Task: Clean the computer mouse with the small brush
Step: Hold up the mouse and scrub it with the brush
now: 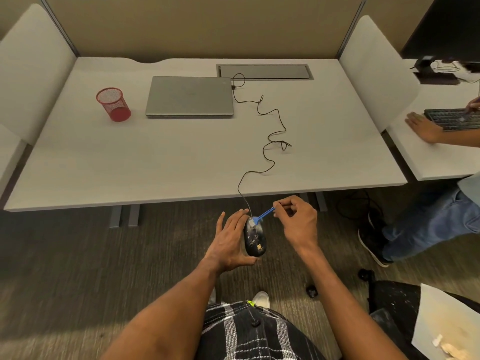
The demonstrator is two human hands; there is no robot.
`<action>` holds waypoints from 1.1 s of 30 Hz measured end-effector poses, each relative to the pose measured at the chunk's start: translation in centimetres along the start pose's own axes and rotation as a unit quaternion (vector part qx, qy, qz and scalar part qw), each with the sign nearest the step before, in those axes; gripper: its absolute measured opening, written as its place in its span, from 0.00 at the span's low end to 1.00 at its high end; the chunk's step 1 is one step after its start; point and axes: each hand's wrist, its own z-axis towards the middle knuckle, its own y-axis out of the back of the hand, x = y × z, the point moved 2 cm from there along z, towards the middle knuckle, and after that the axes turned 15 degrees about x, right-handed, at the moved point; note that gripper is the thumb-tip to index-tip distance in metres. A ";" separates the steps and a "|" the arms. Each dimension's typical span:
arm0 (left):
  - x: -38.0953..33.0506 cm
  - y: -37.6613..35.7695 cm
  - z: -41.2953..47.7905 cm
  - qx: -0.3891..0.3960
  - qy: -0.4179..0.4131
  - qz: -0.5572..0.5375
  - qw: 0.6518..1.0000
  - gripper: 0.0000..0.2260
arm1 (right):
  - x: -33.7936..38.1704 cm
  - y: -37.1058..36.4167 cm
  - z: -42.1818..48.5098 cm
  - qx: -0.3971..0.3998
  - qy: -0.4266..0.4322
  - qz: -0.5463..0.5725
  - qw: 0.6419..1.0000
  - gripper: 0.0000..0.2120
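Note:
A black computer mouse with yellowish crumbs and pale specks on its top is held in the air below the desk's front edge. My left hand grips it from the left side, thumb under its near end. My right hand pinches the end of a small blue brush. The brush's white bristles rest on the far end of the mouse. The mouse's black cable runs up over the desk edge and across the desk to the laptop.
On the grey desk lie a shut silver laptop and a red mesh cup. Another person's hand and keyboard are at the neighbouring desk on the right, their legs close by. A chair stands near right.

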 end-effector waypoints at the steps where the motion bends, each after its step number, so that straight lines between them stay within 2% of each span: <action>1: 0.0 0.0 0.0 -0.001 0.000 0.000 1.000 0.57 | -0.1 0.0 0.0 0.017 -0.001 -0.005 1.000 0.02; 6: 0.2 0.0 -0.3 -0.007 -0.001 -0.010 1.000 0.57 | -0.6 0.3 -0.8 -0.015 0.010 -0.018 1.000 0.02; 10: 0.2 0.0 -0.3 0.003 0.008 -0.003 1.000 0.57 | -0.8 0.0 -1.7 0.058 0.045 -0.022 0.997 0.02; 15: 0.2 -0.1 -0.5 -0.003 0.005 -0.019 1.000 0.56 | -1.0 0.0 -2.9 0.004 0.069 -0.014 0.998 0.03; 19: 0.1 0.0 -0.5 -0.002 0.005 -0.021 1.000 0.57 | -1.3 0.2 -3.2 0.108 0.090 -0.030 0.990 0.03; 24: 0.1 0.0 -0.5 0.002 0.006 -0.027 1.000 0.57 | -1.2 0.7 -3.5 0.050 0.098 -0.020 0.994 0.05; 28: 0.2 0.0 -0.4 0.002 0.009 -0.025 1.000 0.57 | -1.3 1.0 -3.3 0.159 0.101 -0.061 0.980 0.04; 29: 0.2 0.0 -0.4 0.002 0.009 -0.027 1.000 0.57 | -1.3 1.1 -3.3 0.166 0.100 -0.073 0.978 0.04; 33: 0.3 0.1 -0.4 0.002 0.011 -0.028 1.000 0.57 | -0.8 1.2 -3.5 0.096 0.124 -0.052 0.986 0.04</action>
